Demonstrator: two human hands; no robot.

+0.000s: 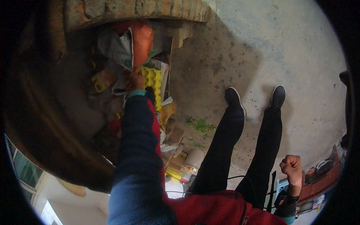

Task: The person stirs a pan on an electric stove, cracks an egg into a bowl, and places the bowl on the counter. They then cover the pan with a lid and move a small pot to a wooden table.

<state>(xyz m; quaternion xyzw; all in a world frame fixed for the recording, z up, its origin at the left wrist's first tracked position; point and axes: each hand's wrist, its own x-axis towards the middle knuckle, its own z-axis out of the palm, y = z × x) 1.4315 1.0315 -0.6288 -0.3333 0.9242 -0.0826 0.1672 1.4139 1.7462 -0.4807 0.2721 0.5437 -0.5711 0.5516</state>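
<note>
My left hand [135, 79] reaches into a cluttered, shaded recess at the left, its fingers closed at the lower tip of an orange and whitish sack [142, 42]. The sack tapers down to the fingers, and dark shade hides part of the grip. Right beside this hand stands a yellow egg tray [153, 80]. A smaller yellow and orange packet [101, 81] lies on its other side. My right hand [291, 168] is a fist at the lower right with nothing visible in it, apart from the things in the recess.
A rough brick edge [140, 9] overhangs the recess. A brown wrapper [168, 111] and a whitish bucket [194, 158] sit along its border. Green leaves [201, 125] lie on the concrete floor [303, 84] by my shoes. A reddish-brown wooden piece of furniture [320, 180] holds items behind my right hand.
</note>
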